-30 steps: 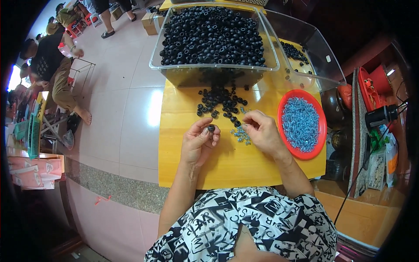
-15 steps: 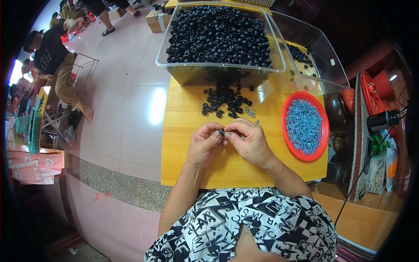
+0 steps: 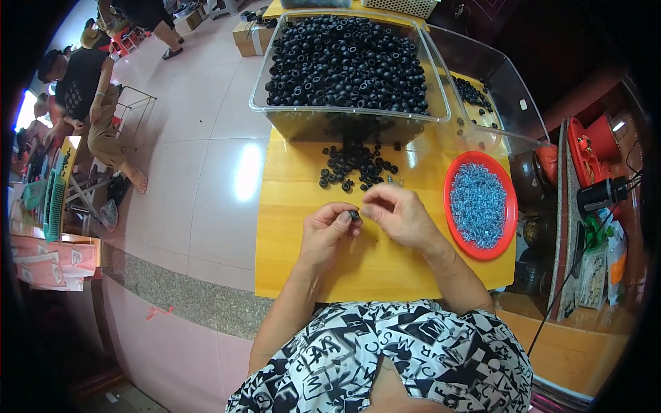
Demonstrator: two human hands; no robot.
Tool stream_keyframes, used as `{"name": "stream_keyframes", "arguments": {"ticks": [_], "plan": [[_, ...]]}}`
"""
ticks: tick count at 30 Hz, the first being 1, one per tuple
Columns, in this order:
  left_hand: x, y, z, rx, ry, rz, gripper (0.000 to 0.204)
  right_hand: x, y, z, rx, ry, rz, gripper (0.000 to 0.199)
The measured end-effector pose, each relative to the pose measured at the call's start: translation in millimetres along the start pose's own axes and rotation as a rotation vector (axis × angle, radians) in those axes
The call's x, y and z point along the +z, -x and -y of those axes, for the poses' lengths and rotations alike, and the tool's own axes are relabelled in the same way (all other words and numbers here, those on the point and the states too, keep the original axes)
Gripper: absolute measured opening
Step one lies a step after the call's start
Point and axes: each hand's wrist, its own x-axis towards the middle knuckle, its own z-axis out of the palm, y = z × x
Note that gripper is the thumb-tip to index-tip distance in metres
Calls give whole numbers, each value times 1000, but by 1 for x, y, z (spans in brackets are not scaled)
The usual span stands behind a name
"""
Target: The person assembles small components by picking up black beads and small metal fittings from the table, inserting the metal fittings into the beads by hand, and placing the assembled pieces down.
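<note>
Over the front of the yellow table, my left hand [image 3: 325,230] pinches a small hollow black plastic ball [image 3: 354,215] between thumb and fingertips. Just to its right, my right hand [image 3: 399,217] is apart from the ball, thumb and fingers bent toward each other; anything between them is too small to make out. Beyond the hands lies a loose heap of black balls [image 3: 358,162], with a few shiny small pieces [image 3: 392,180] at its right side. A red plate [image 3: 512,217] holds many bluish metal pieces [image 3: 478,206] resembling small springs.
A clear plastic bin [image 3: 275,110] full of black balls stands behind the heap. Right of it, a tilted clear lid or box [image 3: 509,89] is near more balls [image 3: 471,93]. A shelf [image 3: 561,227] flanks the table's right. Across the tiled floor, a person [image 3: 86,89] sits at another table.
My right hand has drawn back slightly from the ball, and its fingers are now separate from my left hand. The left hand still holds the ball, slightly lower in view.
</note>
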Motion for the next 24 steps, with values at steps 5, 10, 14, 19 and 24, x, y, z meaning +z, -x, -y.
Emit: {"name": "stream_keyframes", "arguments": {"ticks": [5, 10, 14, 19, 24], "plan": [[-4, -5, -3, 19, 254, -180, 14, -2, -37, -12, -533, 688, -120, 8], [-7, -5, -3, 14, 313, -203, 13, 14, -50, -16, -480, 953, -4, 8], [-7, -5, -3, 9, 312, -202, 14, 20, -53, -22, -456, 1024, 31, 6], [-8, -5, -3, -11, 313, -175, 14, 18, -49, -17, -446, 946, -26, 7], [-7, -5, -4, -3, 291, -169, 13, 3, -33, -9, -435, 571, -84, 15]]}}
